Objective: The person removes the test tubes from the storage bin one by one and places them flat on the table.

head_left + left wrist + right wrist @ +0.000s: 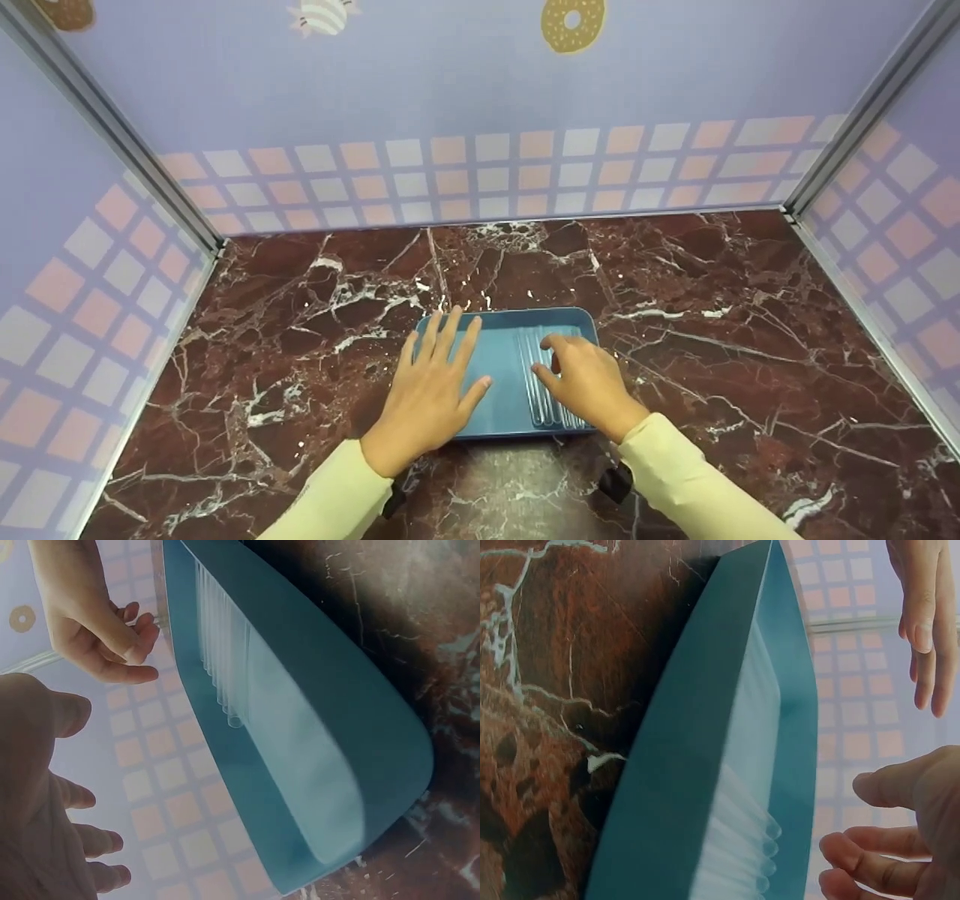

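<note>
A shallow blue tray lies on the table, and several clear glass test tubes rest side by side in its right half. Over the tray's left side is my left hand, its fingers spread and straight, holding nothing. My right hand hovers above the tubes with loosely bent fingers, thumb apart from the index finger. Both wrist views show the hands above the rim, apart from the tubes. In the head view, part of the tube row is hidden under the right hand.
The red-brown marbled tabletop surrounds the tray. A lilac back panel with pink and white squares rises behind it, and similar panels stand at left and right. Dark wrist devices sit under the sleeves.
</note>
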The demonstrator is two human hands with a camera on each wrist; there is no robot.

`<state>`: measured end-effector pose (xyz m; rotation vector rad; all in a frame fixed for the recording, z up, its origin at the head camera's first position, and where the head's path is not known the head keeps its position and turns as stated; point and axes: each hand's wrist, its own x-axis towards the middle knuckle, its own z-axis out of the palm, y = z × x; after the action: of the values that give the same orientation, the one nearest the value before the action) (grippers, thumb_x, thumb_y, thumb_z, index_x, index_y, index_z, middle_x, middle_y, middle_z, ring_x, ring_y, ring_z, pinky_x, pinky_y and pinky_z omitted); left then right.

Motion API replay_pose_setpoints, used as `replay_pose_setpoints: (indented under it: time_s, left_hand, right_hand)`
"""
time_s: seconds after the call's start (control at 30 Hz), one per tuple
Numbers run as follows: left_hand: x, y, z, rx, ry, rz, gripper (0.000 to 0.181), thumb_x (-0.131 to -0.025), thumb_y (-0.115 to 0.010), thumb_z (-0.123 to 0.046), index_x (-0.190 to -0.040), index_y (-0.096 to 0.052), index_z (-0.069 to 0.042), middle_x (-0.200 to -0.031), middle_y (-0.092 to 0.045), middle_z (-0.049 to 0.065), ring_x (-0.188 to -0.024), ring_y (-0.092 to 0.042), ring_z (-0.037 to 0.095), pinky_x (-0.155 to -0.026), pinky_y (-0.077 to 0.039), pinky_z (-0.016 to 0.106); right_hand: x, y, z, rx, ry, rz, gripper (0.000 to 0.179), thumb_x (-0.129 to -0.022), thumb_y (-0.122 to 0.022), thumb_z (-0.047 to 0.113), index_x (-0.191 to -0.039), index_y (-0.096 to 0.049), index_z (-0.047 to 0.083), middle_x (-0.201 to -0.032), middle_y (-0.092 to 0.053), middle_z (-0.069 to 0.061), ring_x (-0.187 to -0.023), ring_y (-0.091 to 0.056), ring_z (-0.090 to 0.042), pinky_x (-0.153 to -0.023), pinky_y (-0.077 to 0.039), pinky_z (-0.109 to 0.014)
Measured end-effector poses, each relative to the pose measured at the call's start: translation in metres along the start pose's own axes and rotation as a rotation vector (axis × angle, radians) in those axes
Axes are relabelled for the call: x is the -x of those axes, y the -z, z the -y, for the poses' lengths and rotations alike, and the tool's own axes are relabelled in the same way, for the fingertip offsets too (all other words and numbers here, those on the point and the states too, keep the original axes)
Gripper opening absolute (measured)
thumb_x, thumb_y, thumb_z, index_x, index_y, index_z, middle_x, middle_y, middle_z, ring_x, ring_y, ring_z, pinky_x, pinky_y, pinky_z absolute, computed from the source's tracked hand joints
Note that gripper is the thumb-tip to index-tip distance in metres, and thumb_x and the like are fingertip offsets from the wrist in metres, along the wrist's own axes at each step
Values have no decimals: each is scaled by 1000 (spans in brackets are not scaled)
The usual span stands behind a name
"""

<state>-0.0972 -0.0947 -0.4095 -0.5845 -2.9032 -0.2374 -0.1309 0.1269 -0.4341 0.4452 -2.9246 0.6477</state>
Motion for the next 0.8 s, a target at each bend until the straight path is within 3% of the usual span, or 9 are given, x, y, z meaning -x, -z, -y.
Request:
replay_pose_setpoints:
  time_s: [0.27,0.6,0.8]
  left_hand:
    - [4,-5,5,80,34,26,70,-98,-46,-48,-156,-19,-18,-163,-14,10,-149,-17,35,-114,-23,58]
    - [6,-13,11,83,50,54,72,-98,-43,-52,-156,-18,-18,-163,-14,10,-150,-12,34,-116,-20,58]
    - [9,-16,12,82,50,50,74,-97,-43,-52,-156,-16,-18,-163,-12,9,-150,-13,35,-116,-19,58]
  right_hand:
    - [1,-9,-1,-13,-18,33,30,-83,-75,30,-105,-67,11,-70,-66,1,-58,-55,-14,-55,-46,-36]
    - [0,-19,-3,-53,-22,38,28,-81,-76,27,-103,-68,12,-70,-70,4,-66,-66,-21,-65,-51,-42]
    - [0,-23,0,-61,-17,27,26,-81,-76,27,-101,-69,13,-69,-68,6,-63,-64,-18,-61,-51,-41]
